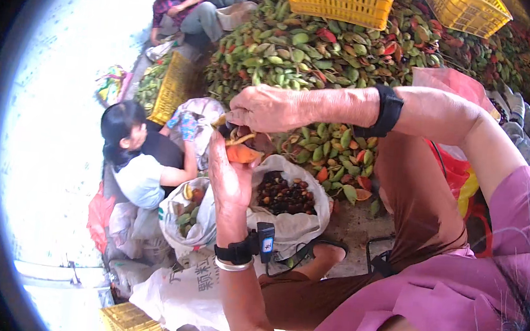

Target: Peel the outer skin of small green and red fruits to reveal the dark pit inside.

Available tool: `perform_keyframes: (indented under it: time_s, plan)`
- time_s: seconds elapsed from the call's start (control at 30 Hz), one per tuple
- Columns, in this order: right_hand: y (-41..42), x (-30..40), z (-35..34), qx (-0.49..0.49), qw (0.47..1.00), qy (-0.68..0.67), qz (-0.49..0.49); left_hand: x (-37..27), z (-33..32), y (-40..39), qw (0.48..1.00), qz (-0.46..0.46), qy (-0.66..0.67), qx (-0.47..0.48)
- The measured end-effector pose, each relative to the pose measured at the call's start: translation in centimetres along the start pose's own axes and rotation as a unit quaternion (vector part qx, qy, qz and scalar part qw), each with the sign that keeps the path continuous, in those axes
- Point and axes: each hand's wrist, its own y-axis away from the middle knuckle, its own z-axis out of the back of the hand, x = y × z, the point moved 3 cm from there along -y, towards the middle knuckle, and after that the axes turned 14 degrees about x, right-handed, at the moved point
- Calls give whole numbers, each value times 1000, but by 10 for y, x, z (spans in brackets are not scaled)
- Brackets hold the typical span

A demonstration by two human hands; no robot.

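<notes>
My left hand (232, 177) reaches up from the bottom, palm up, holding a split pod (243, 154) with orange-red husk. My right hand (269, 108) comes from the upper right, its fingers bent down and pinching at the pod's upper part. Dark bits, perhaps seeds, show between the hands; the right fingertips are partly hidden. Below and to the right of the pod, an open white woven sack (304, 223) holds dark brown seeds (286, 193). Beside it a second white sack (173, 227) contains green and reddish pods or husks.
A large heap of green and red pods (300, 52) lies beyond my right arm, with yellow plastic crates (343, 7) on it. A co-worker in patterned gloves (187, 125) sits opposite, near another yellow crate (171, 87). Another person sits at the upper left. A printed white sack (191, 294) lies below.
</notes>
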Motion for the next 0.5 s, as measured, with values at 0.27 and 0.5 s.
perform_keyframes:
  time_s: [0.27,0.5]
  plan:
    - [0,-14,-111,95,846,-488,-190,40,65,74,999,25,-9,-26]
    - [12,-63,-180,134,631,-749,-150,35,55,95,950,148,-263,-83]
